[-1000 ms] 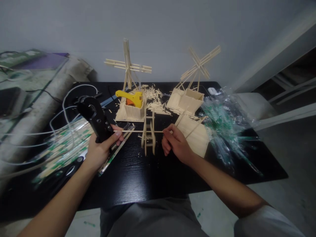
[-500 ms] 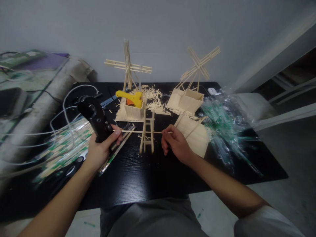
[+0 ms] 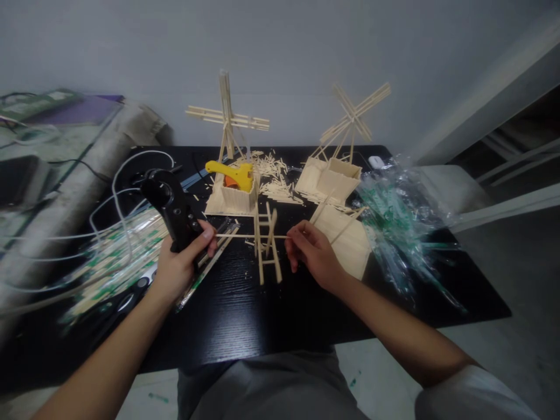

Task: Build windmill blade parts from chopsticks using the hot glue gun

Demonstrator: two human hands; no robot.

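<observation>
Between my hands a thin wooden stick [image 3: 235,235] runs level, passing through a small ladder-like frame of wooden sticks [image 3: 261,256]. My left hand [image 3: 181,262] is closed around a black tool with a curved head, which looks like a pipe cutter [image 3: 168,201], and pinches the stick's left end. With thumb and fingers together, my right hand [image 3: 310,251] pinches the stick's right end. A flat wooden panel [image 3: 350,236] with a few sticks on it lies just beyond my right hand.
Two stick windmill models [image 3: 238,201] [image 3: 330,178] stand at the back, one bearing a yellow glue gun [image 3: 234,174]. Loose short sticks [image 3: 277,189] lie between them. Packed sticks [image 3: 114,256] and white cables are at left, crumpled plastic wrappers [image 3: 398,221] at right.
The stick frame has turned on the stick: its lower end has swung toward me and right, its upper end has dropped. Both hands have stayed almost still.
</observation>
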